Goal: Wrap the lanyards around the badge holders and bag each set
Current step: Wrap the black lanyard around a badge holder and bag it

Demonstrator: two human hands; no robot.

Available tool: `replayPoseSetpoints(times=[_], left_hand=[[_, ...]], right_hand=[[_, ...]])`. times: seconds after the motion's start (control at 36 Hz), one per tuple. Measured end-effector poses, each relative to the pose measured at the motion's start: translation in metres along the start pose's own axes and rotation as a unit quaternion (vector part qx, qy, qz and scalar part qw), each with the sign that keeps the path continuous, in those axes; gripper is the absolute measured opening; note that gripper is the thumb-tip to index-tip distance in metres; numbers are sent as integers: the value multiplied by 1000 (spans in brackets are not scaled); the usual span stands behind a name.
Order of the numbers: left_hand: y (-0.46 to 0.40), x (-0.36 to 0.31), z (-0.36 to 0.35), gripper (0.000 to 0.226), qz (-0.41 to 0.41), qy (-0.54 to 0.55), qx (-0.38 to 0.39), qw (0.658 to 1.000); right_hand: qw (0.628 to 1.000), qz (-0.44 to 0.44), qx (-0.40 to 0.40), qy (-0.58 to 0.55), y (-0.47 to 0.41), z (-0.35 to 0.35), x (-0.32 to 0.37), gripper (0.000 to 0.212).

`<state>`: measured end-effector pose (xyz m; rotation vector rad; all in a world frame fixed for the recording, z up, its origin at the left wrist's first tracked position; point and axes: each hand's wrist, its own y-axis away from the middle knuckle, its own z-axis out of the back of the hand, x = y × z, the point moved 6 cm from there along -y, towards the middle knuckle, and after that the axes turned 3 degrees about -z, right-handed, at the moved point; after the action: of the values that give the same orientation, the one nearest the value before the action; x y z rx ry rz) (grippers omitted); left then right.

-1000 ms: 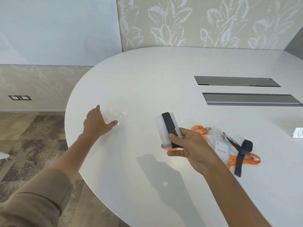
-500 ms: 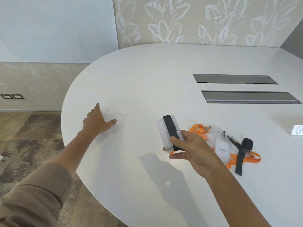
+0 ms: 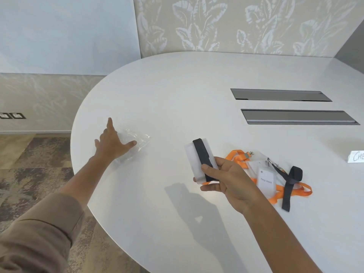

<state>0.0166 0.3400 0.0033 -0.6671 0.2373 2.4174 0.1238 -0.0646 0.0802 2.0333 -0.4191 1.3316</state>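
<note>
Head view is looking down on a white rounded table. Left hand is reaching out near the table's left edge, fingers spread wide and straight, palm lying on a crumpled clear plastic bag; thumb is resting across the bag's near side. Right hand is hovering above the table nearer the middle, gripping a wrapped badge holder: a pale card sleeve with a black lanyard wound round its length. Thumb is pressing the strap against the front face, the other fingers curling behind. Wrapped set is sitting well apart from the bag, off the table surface, casting a shadow below. Just right of that hand, a loose pile is lying on the table: an orange lanyard looping under a clear badge holder with a white name card, and a second black lanyard draped over it with a metal clip at its far end. Two grey recessed cable hatches are sitting farther back on the right. A white folded place card is showing at the right edge, partly cut off. A tan sleeve is covering the left forearm.
</note>
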Motion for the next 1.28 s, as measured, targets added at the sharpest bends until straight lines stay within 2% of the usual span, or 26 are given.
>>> replayPoseSetpoints(times=[0.22, 0.33, 0.42, 0.5, 0.61, 0.75, 0.92, 1.0, 1.06, 1.14, 1.28], left_hand=[[6, -9, 13, 119, -70, 38, -71, 994], [13, -12, 15, 105, -102, 91, -99, 986], [18, -15, 11, 91, -113, 139, -76, 981], [23, -18, 8, 73, -121, 128, -58, 983], [30, -22, 6, 60, -114, 112, -39, 986], [39, -33, 16, 49, -115, 169, -36, 978], [52, -58, 31, 43, -152, 226, 14, 962], [62, -76, 37, 37, -178, 238, 52, 953], [69, -86, 39, 36, -189, 252, 80, 946], [78, -97, 40, 35, -198, 283, 119, 931], [95, -119, 41, 35, -215, 337, 187, 897]], right_hand=[[1000, 2, 2, -5, -2, -1, 1, 31], [1000, 3, 1, -6, -2, -2, 2, 30], [1000, 3, 2, -9, -2, -3, 3, 30], [1000, 2, 4, -7, -2, -4, 3, 34], [1000, 2, 4, -6, -1, -3, 2, 28], [1000, 3, 4, -10, 0, -1, 3, 28], [999, 19, -38, -34, -4, 10, 9, 61], [997, 42, -53, -31, -3, 12, 16, 71], [996, 55, -67, -5, -2, 13, 22, 62], [990, 70, -93, 82, -2, 13, 28, 35], [965, 100, -129, 203, -5, 10, 28, 30]])
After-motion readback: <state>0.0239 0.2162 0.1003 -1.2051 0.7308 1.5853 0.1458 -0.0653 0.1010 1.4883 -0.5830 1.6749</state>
